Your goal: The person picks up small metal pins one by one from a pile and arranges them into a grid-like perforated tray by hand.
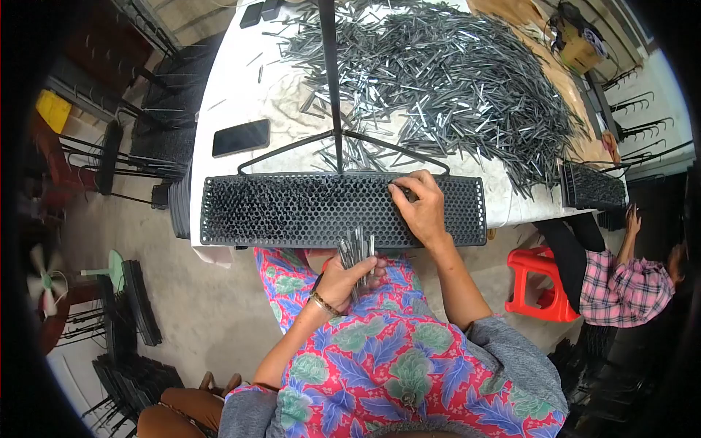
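Note:
A long black perforated tray point(292, 212) lies across the near edge of the white table point(234, 95), with a black wire handle point(330, 87) rising from its middle. Its left part is filled with dark pins. My right hand point(420, 206) rests on the tray right of centre, fingertips pinching a thin metal pin at a hole. Below the tray, over my lap, my left hand point(343, 281) grips a bundle of grey metal pins point(356, 252) that stick upward. A large heap of the same pins point(438, 73) covers the far side of the table.
A black phone point(241, 137) lies on the table at the left. A second perforated tray point(590, 186) sits at the right table edge, near a seated person in a plaid shirt point(628, 288) and a red stool point(537, 285). Stacked black racks point(135, 303) stand on the floor at left.

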`<state>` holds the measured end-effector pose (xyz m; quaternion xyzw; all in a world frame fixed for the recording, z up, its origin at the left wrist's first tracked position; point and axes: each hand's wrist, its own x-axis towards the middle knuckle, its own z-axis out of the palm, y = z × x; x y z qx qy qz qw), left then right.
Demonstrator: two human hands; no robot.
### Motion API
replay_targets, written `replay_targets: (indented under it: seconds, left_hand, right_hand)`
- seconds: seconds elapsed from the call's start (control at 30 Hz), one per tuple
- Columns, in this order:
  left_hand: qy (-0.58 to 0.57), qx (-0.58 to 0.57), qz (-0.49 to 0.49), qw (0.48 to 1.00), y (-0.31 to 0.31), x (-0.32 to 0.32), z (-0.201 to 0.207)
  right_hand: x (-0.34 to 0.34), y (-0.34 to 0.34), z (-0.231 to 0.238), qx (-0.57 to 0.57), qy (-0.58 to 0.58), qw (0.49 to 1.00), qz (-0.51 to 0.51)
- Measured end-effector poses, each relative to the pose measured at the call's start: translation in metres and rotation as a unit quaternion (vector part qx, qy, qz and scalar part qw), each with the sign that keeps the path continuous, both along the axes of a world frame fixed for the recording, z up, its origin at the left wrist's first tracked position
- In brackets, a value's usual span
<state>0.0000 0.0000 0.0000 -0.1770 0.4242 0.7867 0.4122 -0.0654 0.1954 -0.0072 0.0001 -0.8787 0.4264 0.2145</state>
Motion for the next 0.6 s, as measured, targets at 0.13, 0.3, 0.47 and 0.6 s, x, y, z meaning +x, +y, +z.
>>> replay_targets:
  seconds: [0.13,0.3,0.47,0.6]
  left_hand:
    - [0.024,-0.014,0.034,0.999,-0.002,-0.003,0.002]
    - [0.03,-0.02,0.047,0.998,-0.003,-0.002,0.0]
    - [0.033,-0.016,0.061,0.997,-0.003,-0.001,0.002]
    - [0.034,-0.001,0.082,0.996,-0.003,0.0,0.0]
  right_hand:
    - [0.0,-0.003,0.0,-0.015,0.032,0.999,-0.009]
    - [0.004,-0.003,-0.006,0.01,0.066,0.998,-0.012]
    - [0.008,-0.005,-0.011,0.02,0.035,0.999,-0.02]
    - [0.011,-0.007,0.006,0.014,0.014,1.0,-0.01]
